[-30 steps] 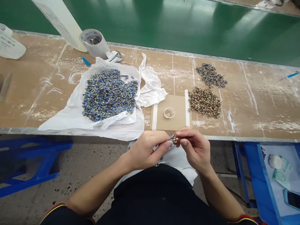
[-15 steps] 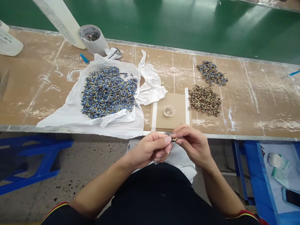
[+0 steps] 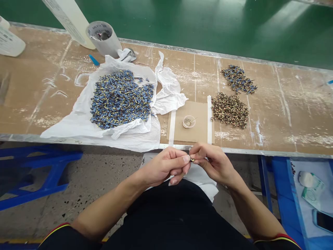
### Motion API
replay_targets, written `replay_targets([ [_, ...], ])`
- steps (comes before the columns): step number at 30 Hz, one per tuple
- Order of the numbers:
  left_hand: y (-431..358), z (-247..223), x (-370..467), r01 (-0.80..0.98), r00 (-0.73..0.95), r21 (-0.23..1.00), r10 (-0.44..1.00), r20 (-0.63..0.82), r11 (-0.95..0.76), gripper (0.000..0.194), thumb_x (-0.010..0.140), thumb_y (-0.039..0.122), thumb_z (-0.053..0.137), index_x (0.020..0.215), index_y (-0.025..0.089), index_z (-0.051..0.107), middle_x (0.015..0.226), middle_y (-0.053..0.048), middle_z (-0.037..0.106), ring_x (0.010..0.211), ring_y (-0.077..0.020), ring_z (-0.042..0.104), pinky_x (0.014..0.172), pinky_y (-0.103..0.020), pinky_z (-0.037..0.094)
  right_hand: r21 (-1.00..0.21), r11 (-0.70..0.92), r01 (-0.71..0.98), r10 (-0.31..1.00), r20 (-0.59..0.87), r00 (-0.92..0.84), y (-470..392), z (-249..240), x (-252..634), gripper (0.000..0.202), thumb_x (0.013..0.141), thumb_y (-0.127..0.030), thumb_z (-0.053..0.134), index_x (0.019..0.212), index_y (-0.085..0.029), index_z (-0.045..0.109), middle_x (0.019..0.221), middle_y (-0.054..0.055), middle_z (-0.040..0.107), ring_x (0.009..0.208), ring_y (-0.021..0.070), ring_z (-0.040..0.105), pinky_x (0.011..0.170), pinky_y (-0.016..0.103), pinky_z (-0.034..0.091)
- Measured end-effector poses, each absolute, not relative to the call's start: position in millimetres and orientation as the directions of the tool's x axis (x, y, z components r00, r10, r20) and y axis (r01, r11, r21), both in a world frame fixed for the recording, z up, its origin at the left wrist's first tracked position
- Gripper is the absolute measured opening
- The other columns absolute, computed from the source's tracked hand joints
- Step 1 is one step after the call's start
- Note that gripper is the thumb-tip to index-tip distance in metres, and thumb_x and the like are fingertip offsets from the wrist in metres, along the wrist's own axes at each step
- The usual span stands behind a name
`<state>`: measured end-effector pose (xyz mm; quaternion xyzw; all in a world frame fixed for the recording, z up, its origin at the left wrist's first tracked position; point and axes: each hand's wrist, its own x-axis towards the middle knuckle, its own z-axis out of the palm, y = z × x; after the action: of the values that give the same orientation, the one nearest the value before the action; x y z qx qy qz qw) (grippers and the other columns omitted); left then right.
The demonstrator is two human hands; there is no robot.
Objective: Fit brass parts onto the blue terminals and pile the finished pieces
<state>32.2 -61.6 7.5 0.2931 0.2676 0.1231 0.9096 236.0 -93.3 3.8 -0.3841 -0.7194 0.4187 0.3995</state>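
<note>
My left hand (image 3: 171,165) pinches a small dark and yellow part (image 3: 192,160) between thumb and forefinger, just off the table's front edge. The fingertips of my right hand (image 3: 212,161) are closed against the same part from the other side; most of it is hidden by the fingers. Behind my hands, a small clear cup (image 3: 188,121) with a thin stick in it stands on a cardboard square (image 3: 179,133). A large heap of blue and yellow small parts (image 3: 121,100) lies on white paper (image 3: 70,126) to the left.
Right of the cardboard lie a heap of brownish small parts (image 3: 230,110) and a smaller blue-brown heap (image 3: 239,79). A wide tape roll (image 3: 109,43) and a white bottle (image 3: 71,22) stand at the back left. A phone (image 3: 323,220) lies on a blue-framed surface at lower right.
My right fingers have drawn in closer to the left fingertips, and less of the small part shows between them. The view has shifted slightly.
</note>
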Motion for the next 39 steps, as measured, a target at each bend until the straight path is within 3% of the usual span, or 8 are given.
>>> replay_targets([
  [6,-61.9,5.8,26.3,-0.014,0.839,0.722,0.401,-0.368,0.692,0.038,0.094,0.044,0.059,0.073,0.013,0.060,0.046,0.008,0.036,0.037,-0.0068,0.046,0.041,-0.017,0.035,-0.868,0.433,0.244,0.850,0.302,-0.432,-94.3,6.0,235.5,0.015,0.096,-0.012,0.052,0.085,-0.021,0.056,0.086,0.005,0.069,0.073,0.0140,0.066,0.063,0.025,0.052],
  [11,-58.9,19.4,25.4,0.060,0.808,0.870,0.488,-0.330,0.490,0.040,0.099,0.045,0.049,0.076,0.014,0.057,0.048,0.003,0.050,0.042,-0.0075,0.048,0.047,-0.018,0.037,-0.843,0.492,0.218,0.847,0.406,-0.343,-92.4,6.7,231.9,0.013,0.091,-0.008,0.060,0.092,-0.020,0.063,0.089,0.006,0.071,0.079,0.0160,0.068,0.069,0.029,0.055],
  [14,-58.1,30.1,25.2,0.116,0.770,0.937,0.566,-0.294,0.330,0.039,0.101,0.044,0.044,0.078,0.015,0.057,0.050,0.003,0.050,0.045,-0.0089,0.049,0.050,-0.020,0.038,-0.867,0.454,0.206,0.882,0.405,-0.240,-94.8,5.9,229.3,0.024,0.089,-0.008,0.065,0.107,-0.023,0.065,0.107,0.009,0.071,0.099,0.0205,0.068,0.082,0.035,0.056],
  [17,-57.6,36.0,23.6,0.200,0.740,0.971,0.628,-0.239,0.133,0.039,0.103,0.038,0.041,0.074,0.015,0.056,0.054,0.002,0.053,0.051,-0.0093,0.050,0.054,-0.021,0.039,-0.932,0.323,0.167,0.945,0.307,-0.111,-101.5,3.3,225.7,0.027,0.092,-0.015,0.064,0.117,-0.025,0.064,0.116,0.010,0.068,0.105,0.0222,0.066,0.080,0.035,0.056],
  [20,-56.5,36.4,21.7,0.245,0.718,0.966,0.685,-0.122,-0.085,0.039,0.102,0.032,0.043,0.068,0.015,0.051,0.058,0.002,0.051,0.054,-0.0088,0.048,0.056,-0.022,0.036,-0.978,0.187,0.090,0.982,0.184,-0.041,-108.4,1.8,221.3,0.014,0.098,-0.022,0.056,0.108,-0.022,0.066,0.101,0.007,0.067,0.088,0.0175,0.066,0.071,0.030,0.055],
  [25,-55.6,33.8,21.1,0.285,0.709,0.898,0.704,0.038,-0.335,0.028,0.101,0.021,0.044,0.074,0.017,0.051,0.061,0.004,0.047,0.055,-0.0086,0.042,0.057,-0.023,0.031,-1.000,0.013,-0.023,0.995,0.015,-0.100,-112.4,6.5,213.5,0.011,0.100,-0.027,0.054,0.101,-0.022,0.064,0.091,0.002,0.063,0.074,0.0113,0.062,0.066,0.025,0.052],
  [32,-58.0,30.5,19.7,0.309,0.702,0.803,0.692,0.169,-0.510,0.026,0.099,0.015,0.046,0.074,0.017,0.045,0.064,0.005,0.038,0.057,-0.0092,0.035,0.056,-0.023,0.029,-0.996,-0.084,-0.032,0.994,-0.082,-0.070,-113.2,9.5,207.3,0.005,0.096,-0.027,0.061,0.097,-0.023,0.064,0.088,0.001,0.063,0.071,0.0102,0.062,0.063,0.023,0.051],
  [39,-59.4,26.6,18.9,0.345,0.731,0.725,0.655,0.190,-0.596,0.027,0.098,0.015,0.046,0.072,0.018,0.042,0.064,0.004,0.040,0.057,-0.0103,0.037,0.055,-0.025,0.029,-0.994,-0.107,-0.015,0.991,-0.105,-0.079,-115.3,10.9,210.6,0.006,0.095,-0.025,0.063,0.090,-0.022,0.063,0.082,0.000,0.063,0.071,0.0098,0.062,0.060,0.021,0.049],
])
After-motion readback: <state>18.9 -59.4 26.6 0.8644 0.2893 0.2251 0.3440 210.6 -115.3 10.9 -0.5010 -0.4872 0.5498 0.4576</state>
